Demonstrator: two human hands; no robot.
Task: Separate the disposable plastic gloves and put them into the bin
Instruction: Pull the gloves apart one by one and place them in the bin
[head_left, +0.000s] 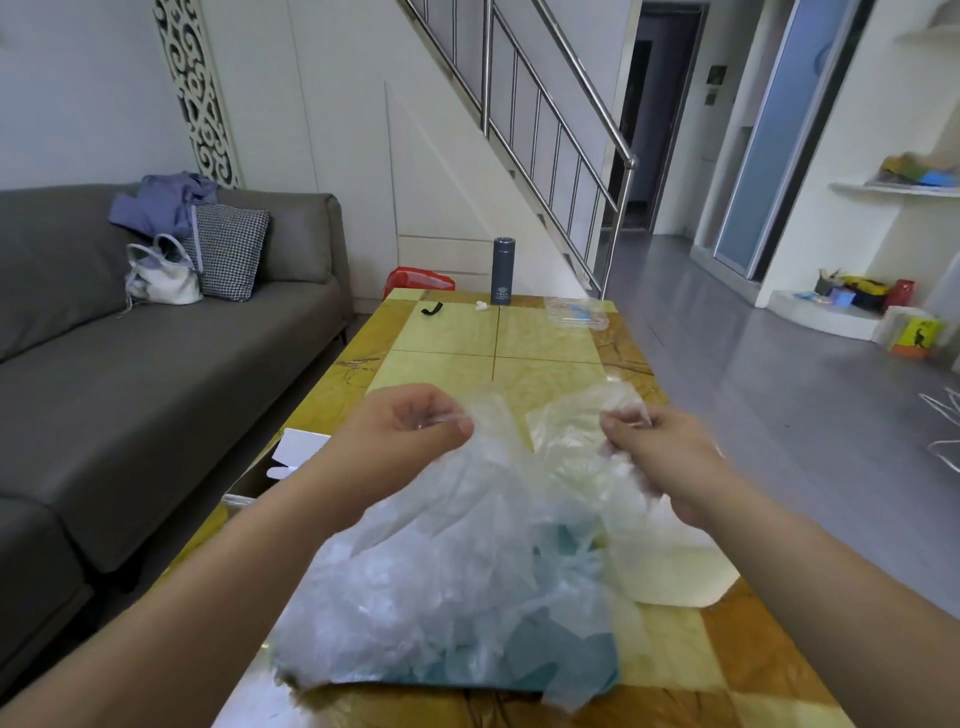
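Note:
A heap of thin clear plastic gloves (447, 571) lies on the yellow table (545, 338), over something teal underneath. My left hand (410, 426) pinches an edge of one glove above the heap. My right hand (660, 447) pinches the edge of another glove sheet (571, 441) raised beside it. The two hands hold the film apart at about the same height. A cardboard box with a white flap (296, 452) stands at the table's left edge, partly hidden by my left forearm.
At the table's far end stand a dark flask (503, 270), a small black item (431, 309), a small white item (480, 306) and a clear packet (576, 314). A grey sofa (156, 364) runs along the left. A red bag (415, 280) sits behind the table. Open floor lies to the right.

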